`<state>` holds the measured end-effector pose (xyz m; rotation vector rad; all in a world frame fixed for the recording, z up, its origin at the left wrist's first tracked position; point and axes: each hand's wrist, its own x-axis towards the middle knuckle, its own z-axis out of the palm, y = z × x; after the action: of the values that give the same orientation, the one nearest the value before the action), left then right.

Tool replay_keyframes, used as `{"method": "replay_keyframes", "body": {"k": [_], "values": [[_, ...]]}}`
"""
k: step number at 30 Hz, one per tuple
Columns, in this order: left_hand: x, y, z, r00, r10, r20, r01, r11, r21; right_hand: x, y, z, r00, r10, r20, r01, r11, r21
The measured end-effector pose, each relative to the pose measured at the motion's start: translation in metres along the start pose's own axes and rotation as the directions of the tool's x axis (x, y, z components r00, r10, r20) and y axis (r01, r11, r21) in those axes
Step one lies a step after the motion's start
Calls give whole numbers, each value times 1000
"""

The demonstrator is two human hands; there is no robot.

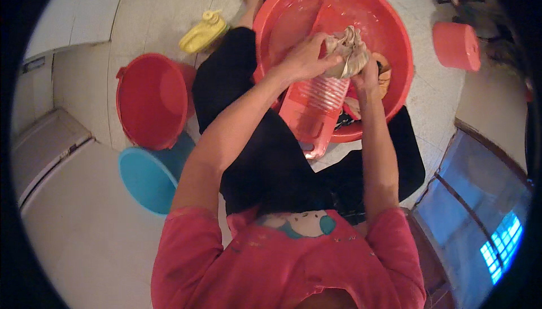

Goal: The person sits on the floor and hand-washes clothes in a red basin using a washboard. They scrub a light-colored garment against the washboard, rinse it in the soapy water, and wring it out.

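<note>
A bunched, light-coloured wet cloth (349, 50) is held up between both hands above a red plastic washboard (315, 103). My left hand (309, 59) grips it from the left, thumb across its near side. My right hand (368, 74) closes on its right edge, with the fingers partly hidden behind the fabric. The ridged board leans in a large round red basin (404, 50), its lower end resting over the near rim. Beside my right hand, an orange cloth (384, 76) and other dark and red pieces lie in the basin.
Left of my leg a red bucket (152, 101) and a blue bucket (146, 182) stand close together. A yellow bottle (203, 33) lies on the tiled floor near my foot. Right of the basin is a pink plastic container (455, 46). A glossy blue panel (474, 199) is at lower right.
</note>
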<state>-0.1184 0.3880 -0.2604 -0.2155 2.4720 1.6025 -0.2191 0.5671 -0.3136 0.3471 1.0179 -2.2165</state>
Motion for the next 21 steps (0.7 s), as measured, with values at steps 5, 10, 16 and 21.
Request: {"method": "replay_keyframes", "body": {"k": [5, 10, 16, 21], "values": [[-23, 33, 39, 979, 145, 144, 74, 403, -912, -95, -18, 69, 948, -285, 144, 266, 954, 138], [-37, 65, 84, 952, 154, -264, -241, 909, -339, -133, -50, 33, 967, -254, -27, 256, 963, 88], [-79, 133, 65, 841, 510, -182, -437, 838, 328, -167, -61, 38, 996, 86, 15, -80, 971, -225], [-41, 75, 85, 741, 617, -265, -493, 768, 408, -149, -3, 56, 940, -310, 140, 326, 939, -106]]}}
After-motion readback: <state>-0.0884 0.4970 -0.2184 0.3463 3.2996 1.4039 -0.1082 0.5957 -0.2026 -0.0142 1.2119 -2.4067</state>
